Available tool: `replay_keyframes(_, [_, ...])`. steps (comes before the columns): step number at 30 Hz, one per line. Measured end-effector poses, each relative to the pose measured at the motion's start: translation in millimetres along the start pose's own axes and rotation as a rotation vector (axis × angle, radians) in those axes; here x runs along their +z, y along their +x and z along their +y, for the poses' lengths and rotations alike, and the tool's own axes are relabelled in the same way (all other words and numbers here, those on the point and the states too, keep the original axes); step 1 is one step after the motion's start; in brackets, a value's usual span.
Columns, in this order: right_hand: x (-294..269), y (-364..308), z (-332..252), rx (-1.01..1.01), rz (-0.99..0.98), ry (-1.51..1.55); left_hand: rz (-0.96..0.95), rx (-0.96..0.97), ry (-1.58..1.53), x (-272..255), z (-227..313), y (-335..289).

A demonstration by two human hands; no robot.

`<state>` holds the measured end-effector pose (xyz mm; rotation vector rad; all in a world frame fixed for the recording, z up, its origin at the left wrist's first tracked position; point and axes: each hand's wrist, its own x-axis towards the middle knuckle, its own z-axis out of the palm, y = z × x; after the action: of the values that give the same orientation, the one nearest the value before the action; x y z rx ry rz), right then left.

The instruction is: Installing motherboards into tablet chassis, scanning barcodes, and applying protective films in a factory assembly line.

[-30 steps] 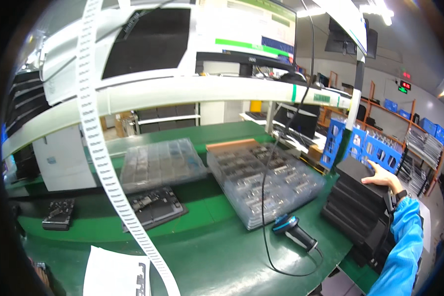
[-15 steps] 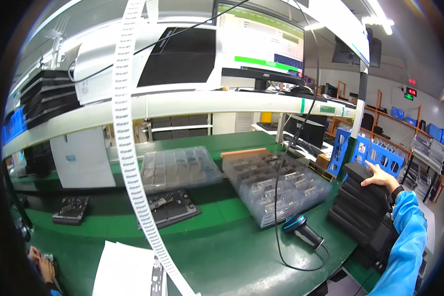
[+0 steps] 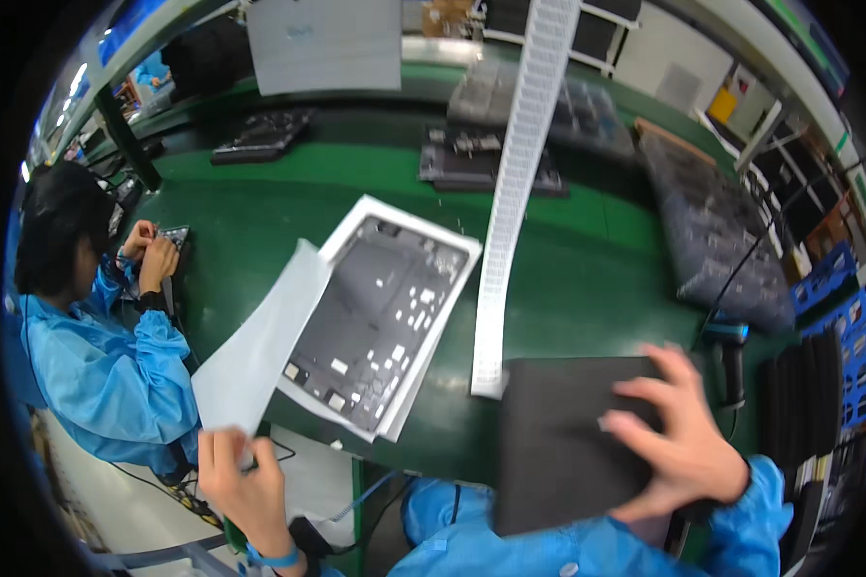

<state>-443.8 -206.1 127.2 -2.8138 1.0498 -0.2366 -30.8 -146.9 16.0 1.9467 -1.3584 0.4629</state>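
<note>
My left hand point(image 3: 245, 486) pinches the lower corner of a white sheet point(image 3: 265, 337), which is lifted and curled to the left. Beside it on the green table lie white papers point(image 3: 394, 429) showing a dark grey rectangular panel point(image 3: 380, 313) with many small white patches; whether it is printed or a real part I cannot tell. My right hand point(image 3: 678, 433) grips a flat black foam-like block point(image 3: 568, 442) by its right side, above the table's front edge. The fingers on that hand are slightly blurred, the thumb side low against the block.
A co-worker point(image 3: 96, 317) in blue handles a small part at the left. A long label strip point(image 3: 520, 183) hangs across the middle. Dark device parts point(image 3: 260, 135) and clear trays point(image 3: 712, 231) stand farther back. A scanner point(image 3: 731, 361) and black stacked blocks point(image 3: 799, 394) are at right.
My view has turned down and left. My right hand has come away from the black stack with one block. My left hand has come into view, lifting the top sheet off the panel.
</note>
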Motion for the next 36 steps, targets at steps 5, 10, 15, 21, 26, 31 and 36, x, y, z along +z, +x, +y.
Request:
replay_keyframes(5, [67, 28, 40, -0.004, -0.131, 0.072, -0.343, -0.233, 0.207, -27, -94, -104])
replay_keyframes(10, [73, 7, 52, 0.075, -0.096, 0.25, -1.002, -0.397, 0.506, -2, -177, -186])
replay_keyframes(15, [85, 10, 57, 0.146, 0.23, 0.51, -0.544, -0.187, 0.201, -37, -34, -59])
replay_keyframes(21, [77, 39, 56, 0.519, 0.351, 1.511, -0.627, 0.405, -0.145, 23, 56, 6])
replay_keyframes(26, [101, 56, 65, 0.558, 0.237, 1.69, -0.381, 0.528, -0.147, 46, 33, -23])
replay_keyframes(31, [109, 60, 80, 0.575, 0.163, 1.819, -0.165, 0.643, -0.284, 57, 1, -47])
replay_keyframes(36, [116, 73, 91, 0.553, 0.17, 1.802, -0.254, 0.385, -0.139, 42, 56, 0])
